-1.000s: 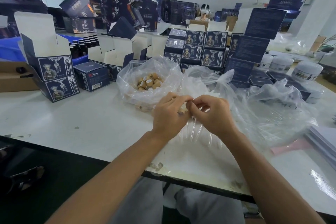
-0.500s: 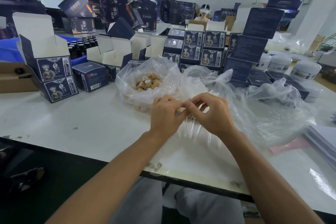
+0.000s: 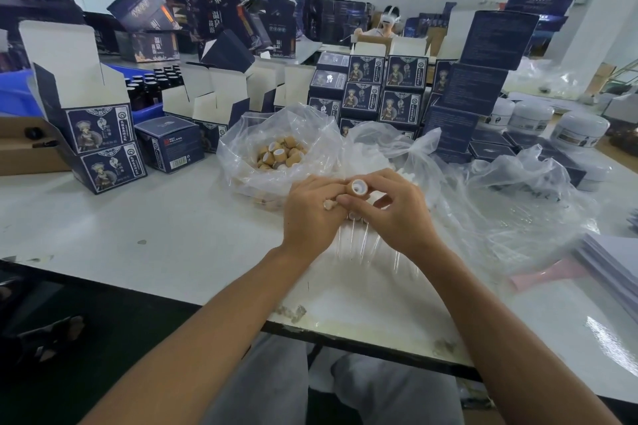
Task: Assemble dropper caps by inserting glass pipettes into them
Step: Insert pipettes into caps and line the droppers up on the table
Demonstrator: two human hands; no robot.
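Note:
My two hands meet above the white table [image 3: 172, 235]. My right hand [image 3: 397, 214] pinches a tan dropper cap [image 3: 357, 187] between thumb and forefinger, its white open end turned toward the camera. My left hand [image 3: 310, 217] is curled beside it, and a second small tan cap [image 3: 329, 205] shows between its fingers. Several clear glass pipettes [image 3: 359, 247] lie on the table under both hands, partly hidden by them. A clear plastic bag [image 3: 241, 148] behind my left hand holds several loose tan caps [image 3: 279, 153].
Crumpled clear plastic bags [image 3: 500, 203] spread to the right. Dark blue cartons [image 3: 100, 134] stand at left and behind, white jars [image 3: 580, 129] at right, a paper stack [image 3: 614, 262] at the right edge. Another person [image 3: 388, 24] sits far behind.
The cap between my fingertips has come up and turned, so its white open end now faces the camera. Both hands stay together at the same spot.

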